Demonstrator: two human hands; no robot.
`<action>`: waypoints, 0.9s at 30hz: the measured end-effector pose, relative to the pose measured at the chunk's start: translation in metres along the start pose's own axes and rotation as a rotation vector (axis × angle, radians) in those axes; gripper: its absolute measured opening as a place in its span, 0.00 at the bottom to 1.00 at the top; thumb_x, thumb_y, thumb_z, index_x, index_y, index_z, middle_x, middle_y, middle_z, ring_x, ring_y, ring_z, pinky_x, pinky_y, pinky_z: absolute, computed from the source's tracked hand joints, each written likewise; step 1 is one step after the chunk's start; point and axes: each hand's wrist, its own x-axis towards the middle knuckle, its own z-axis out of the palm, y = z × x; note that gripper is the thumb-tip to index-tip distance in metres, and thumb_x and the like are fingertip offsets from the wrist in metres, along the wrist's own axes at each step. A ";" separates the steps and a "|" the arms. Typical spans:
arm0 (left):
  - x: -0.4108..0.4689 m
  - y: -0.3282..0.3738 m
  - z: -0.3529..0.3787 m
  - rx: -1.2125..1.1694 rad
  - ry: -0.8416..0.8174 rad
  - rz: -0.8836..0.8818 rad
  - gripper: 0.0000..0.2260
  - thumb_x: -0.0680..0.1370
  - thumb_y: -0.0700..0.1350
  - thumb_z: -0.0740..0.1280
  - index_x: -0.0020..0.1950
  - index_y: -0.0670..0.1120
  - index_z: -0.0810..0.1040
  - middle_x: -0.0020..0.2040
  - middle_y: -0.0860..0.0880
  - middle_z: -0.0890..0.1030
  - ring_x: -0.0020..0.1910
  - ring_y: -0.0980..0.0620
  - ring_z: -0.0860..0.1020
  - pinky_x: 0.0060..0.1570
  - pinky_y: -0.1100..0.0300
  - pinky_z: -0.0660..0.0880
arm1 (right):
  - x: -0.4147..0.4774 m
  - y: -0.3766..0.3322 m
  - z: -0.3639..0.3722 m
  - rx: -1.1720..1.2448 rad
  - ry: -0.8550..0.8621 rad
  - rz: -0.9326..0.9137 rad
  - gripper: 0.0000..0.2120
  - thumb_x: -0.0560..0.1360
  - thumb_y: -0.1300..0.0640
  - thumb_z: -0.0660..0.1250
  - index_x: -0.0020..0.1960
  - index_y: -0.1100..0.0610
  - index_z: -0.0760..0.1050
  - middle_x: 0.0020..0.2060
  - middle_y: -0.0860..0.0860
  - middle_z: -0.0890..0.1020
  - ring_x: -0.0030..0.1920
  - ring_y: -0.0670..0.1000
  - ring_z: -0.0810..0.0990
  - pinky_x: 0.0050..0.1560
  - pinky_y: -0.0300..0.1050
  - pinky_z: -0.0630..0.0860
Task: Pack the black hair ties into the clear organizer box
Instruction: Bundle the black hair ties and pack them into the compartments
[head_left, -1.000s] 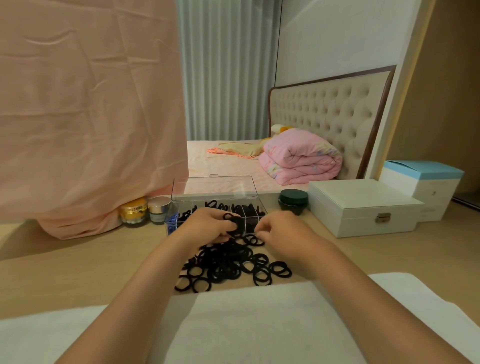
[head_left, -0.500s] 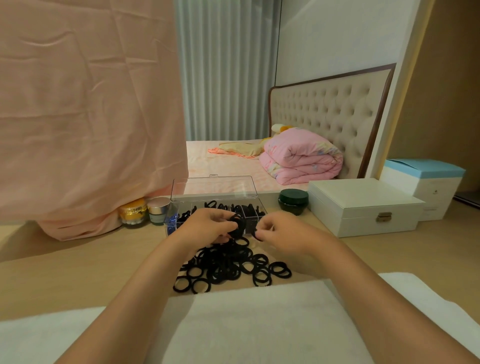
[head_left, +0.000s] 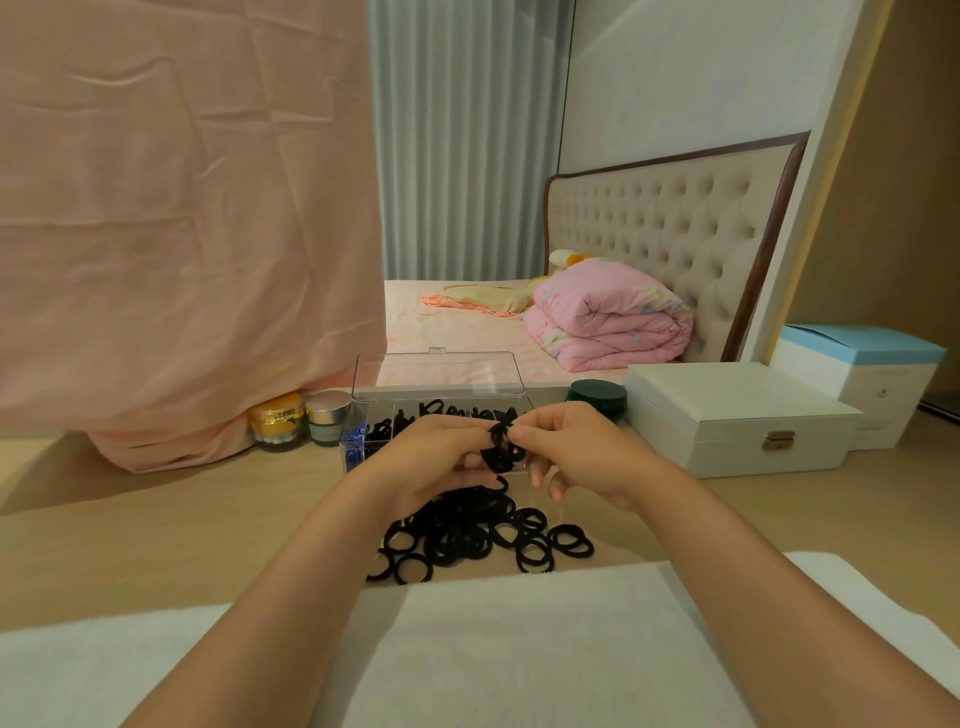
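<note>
Fingers (head_left: 470, 441) of both hands pinching one bunch of black hair ties (head_left: 500, 448); labels unreadable.

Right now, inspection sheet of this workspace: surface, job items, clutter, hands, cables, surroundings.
Surface: light wooden tabletop; white towel along the near edge.
Job's things: clear organizer box, lid up, some ties already inside; loose pile of black hair ties in front of it.
Clutter: gold jar, silver-lidded jar, dark green jar, white latched case, blue-lidded box.
Hands: left hand and right hand pinch a small bunch of ties above the pile.
Cables: nothing seen.
Surroundings: pink cloth hanging left; bed with folded pink quilt behind.
</note>
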 end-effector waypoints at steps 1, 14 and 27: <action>0.000 0.001 0.000 -0.012 -0.017 -0.008 0.12 0.81 0.41 0.67 0.63 0.41 0.81 0.34 0.53 0.83 0.40 0.58 0.83 0.62 0.52 0.78 | 0.001 0.001 0.001 -0.017 0.031 0.006 0.07 0.81 0.57 0.68 0.51 0.58 0.83 0.39 0.56 0.84 0.32 0.52 0.77 0.25 0.41 0.74; 0.004 -0.006 -0.005 0.312 0.232 0.002 0.11 0.78 0.40 0.72 0.59 0.48 0.84 0.50 0.49 0.84 0.45 0.55 0.82 0.51 0.61 0.82 | -0.008 0.000 -0.022 -0.631 -0.118 0.092 0.04 0.77 0.55 0.72 0.51 0.49 0.83 0.44 0.44 0.84 0.36 0.46 0.81 0.31 0.38 0.76; 0.005 -0.008 -0.004 0.433 0.202 0.019 0.11 0.76 0.43 0.74 0.58 0.52 0.83 0.52 0.47 0.83 0.49 0.49 0.85 0.58 0.52 0.81 | -0.010 0.010 -0.025 -0.941 -0.281 0.248 0.03 0.74 0.59 0.73 0.48 0.53 0.84 0.46 0.52 0.85 0.41 0.49 0.81 0.46 0.45 0.82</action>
